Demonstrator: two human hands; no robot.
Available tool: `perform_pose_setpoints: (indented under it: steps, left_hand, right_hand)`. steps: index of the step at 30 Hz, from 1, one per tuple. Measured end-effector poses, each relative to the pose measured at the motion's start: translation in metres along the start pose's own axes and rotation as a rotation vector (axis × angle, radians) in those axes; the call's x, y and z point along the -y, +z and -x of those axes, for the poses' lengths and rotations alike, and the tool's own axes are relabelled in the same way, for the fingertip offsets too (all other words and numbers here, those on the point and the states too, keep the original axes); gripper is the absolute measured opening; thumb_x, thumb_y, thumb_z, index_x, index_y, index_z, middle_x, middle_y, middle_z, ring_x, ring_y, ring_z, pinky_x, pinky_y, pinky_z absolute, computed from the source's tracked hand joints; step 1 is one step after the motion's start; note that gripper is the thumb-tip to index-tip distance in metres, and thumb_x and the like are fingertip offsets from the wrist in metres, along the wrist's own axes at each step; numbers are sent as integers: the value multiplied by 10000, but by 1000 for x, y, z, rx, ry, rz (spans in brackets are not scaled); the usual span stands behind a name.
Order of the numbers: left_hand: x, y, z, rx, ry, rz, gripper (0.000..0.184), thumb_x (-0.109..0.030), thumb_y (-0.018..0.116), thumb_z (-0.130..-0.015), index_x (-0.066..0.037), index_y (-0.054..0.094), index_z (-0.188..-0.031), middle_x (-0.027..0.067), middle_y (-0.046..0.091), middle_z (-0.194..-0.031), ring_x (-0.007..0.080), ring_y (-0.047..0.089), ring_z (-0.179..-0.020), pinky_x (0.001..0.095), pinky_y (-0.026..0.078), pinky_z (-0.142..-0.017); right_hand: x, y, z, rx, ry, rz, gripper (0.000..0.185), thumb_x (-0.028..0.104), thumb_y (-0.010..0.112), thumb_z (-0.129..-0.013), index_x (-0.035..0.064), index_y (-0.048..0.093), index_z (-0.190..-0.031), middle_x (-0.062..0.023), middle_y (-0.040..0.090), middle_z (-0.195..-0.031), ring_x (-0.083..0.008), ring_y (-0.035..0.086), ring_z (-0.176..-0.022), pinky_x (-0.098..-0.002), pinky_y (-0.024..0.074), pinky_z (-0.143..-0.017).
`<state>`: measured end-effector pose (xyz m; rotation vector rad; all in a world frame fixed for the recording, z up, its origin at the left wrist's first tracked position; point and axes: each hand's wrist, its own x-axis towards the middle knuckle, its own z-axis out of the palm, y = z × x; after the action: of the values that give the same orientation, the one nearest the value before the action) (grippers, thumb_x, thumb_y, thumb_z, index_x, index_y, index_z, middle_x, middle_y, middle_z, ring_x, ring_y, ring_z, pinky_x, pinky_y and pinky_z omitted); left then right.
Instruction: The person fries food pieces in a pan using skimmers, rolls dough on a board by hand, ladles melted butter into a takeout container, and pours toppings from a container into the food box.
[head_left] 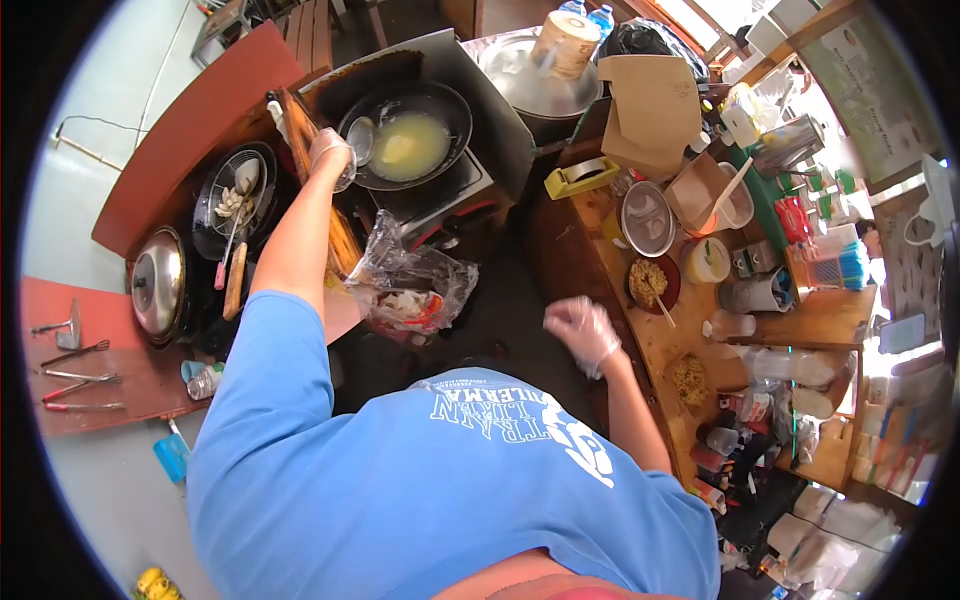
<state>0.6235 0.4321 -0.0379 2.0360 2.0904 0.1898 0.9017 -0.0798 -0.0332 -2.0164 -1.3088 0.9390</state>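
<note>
My left hand [332, 157], in a clear plastic glove, is closed around the handle of a metal ladle [361, 141]. The ladle's round bowl rests at the near left rim of a black wok [455, 112]. Yellowish liquid [415, 147] with a paler lump in it lies in the wok, which sits on a stove [450, 195]. My right hand [583, 333], also gloved, hovers to the left of the wooden counter with loosely bent fingers and nothing visible in it. A plastic bag [440, 283] with pale contents lies below the stove.
On the right counter [625, 290] are a bowl of noodles [653, 283] with chopsticks, a metal plate [648, 220] and a tape dispenser [582, 177]. To the left stand a pan with a strainer [236, 195] and a lidded pot [158, 282]. A large steel pot [515, 75] stands behind.
</note>
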Motion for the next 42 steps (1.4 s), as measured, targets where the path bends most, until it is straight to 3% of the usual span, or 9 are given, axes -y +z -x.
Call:
perform_pose_setpoints:
  steps: [10,13,14,17,21,25,30,39,42]
  left_hand:
    - [-22,30,-10,287,25,-149,282,-67,637,-853,-8,718,-1117,238,642,-1253,350,597,-1238,421,535,-981]
    - [-17,68,-30,543,-172,306,148,-170,698,-869,-25,715,-889,132,723,-793,225,675,-618,339,557,-536]
    - [-11,88,-49,679,-252,425,180,-180,677,-900,-43,666,-784,74,610,-607,169,532,-435,297,447,-400]
    - [-22,156,-85,977,-349,288,209,-163,655,-924,-39,655,-757,74,596,-600,186,549,-467,308,447,-419]
    - [-30,117,-50,863,-179,806,24,-20,626,-817,-19,648,-826,63,589,-609,146,493,-424,284,328,-373]
    - [-30,126,-30,854,-67,1097,153,-68,583,-847,4,680,-941,94,648,-677,149,487,-440,281,323,-394]
    - [-42,141,-24,713,21,1248,105,10,634,-822,19,686,-912,93,673,-710,182,645,-582,282,498,-501]
    - [-49,138,-10,680,90,1296,82,5,621,-861,-3,694,-824,58,648,-676,169,596,-530,316,451,-474]
    - [-52,135,5,452,307,1055,55,19,647,-824,27,698,-803,60,669,-687,183,615,-546,322,470,-493]
  right_hand:
    - [-52,67,120,26,587,-108,307,291,713,-882,46,744,-1064,-136,737,-1052,-248,709,-992,-363,545,-870]
    - [-43,82,129,-30,667,-152,321,301,708,-887,37,739,-1066,-131,742,-1046,-240,710,-990,-359,544,-876]
    - [-38,86,132,-37,650,-96,314,300,705,-888,38,740,-1057,-136,747,-1028,-252,714,-976,-362,543,-881]
    - [-31,105,143,-44,697,-82,367,349,679,-866,52,748,-1071,-168,713,-1101,-326,682,-1050,-402,525,-929]
    - [-33,139,164,-55,754,-68,372,358,669,-866,58,750,-1070,-166,719,-1107,-322,684,-1059,-400,525,-932]
    - [-34,173,189,-117,859,-91,370,358,670,-853,62,758,-1058,-164,731,-1088,-301,694,-1056,-387,530,-932]
    - [-26,195,214,-90,910,-38,350,341,664,-870,70,753,-1073,-157,730,-1102,-308,697,-1045,-392,528,-935]
    - [-86,198,261,-82,932,-90,376,367,638,-855,99,761,-1088,-153,725,-1121,-309,681,-1086,-387,515,-969]
    - [-105,176,281,-77,1051,-202,396,363,626,-820,112,764,-1093,-148,721,-1137,-316,670,-1111,-378,499,-997]
